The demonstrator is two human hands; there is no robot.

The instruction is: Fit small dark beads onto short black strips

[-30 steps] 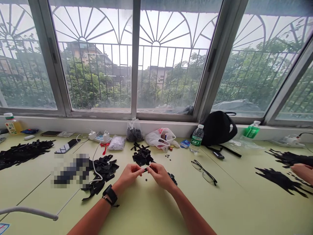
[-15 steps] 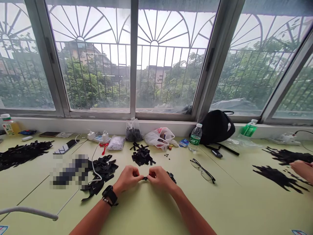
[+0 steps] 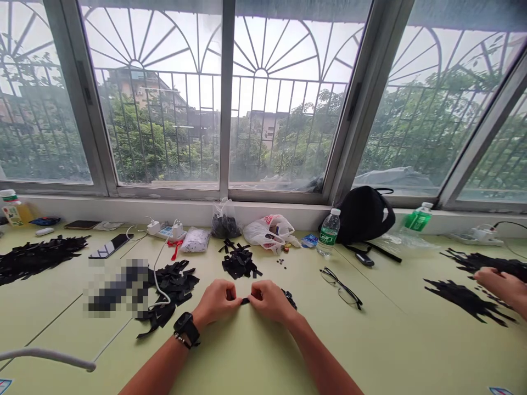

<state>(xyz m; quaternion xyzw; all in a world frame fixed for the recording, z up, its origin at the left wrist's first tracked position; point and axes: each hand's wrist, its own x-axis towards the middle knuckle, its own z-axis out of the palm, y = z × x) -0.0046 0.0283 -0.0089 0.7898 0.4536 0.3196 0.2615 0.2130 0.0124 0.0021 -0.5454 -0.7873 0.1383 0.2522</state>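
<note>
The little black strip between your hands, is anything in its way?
Nothing visible stands in the way. The small black strip is pinched between the left hand and the right hand. A small dark heap lies by the right hand's outer side, not between the hands.

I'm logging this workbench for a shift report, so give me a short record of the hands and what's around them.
left hand: pinching a small black piece, black wristwatch on wrist
right hand: pinching the same piece, beside a small black cluster
nearby: pile of black strips, eyeglasses
co-worker: hand at right, by black strips
</note>
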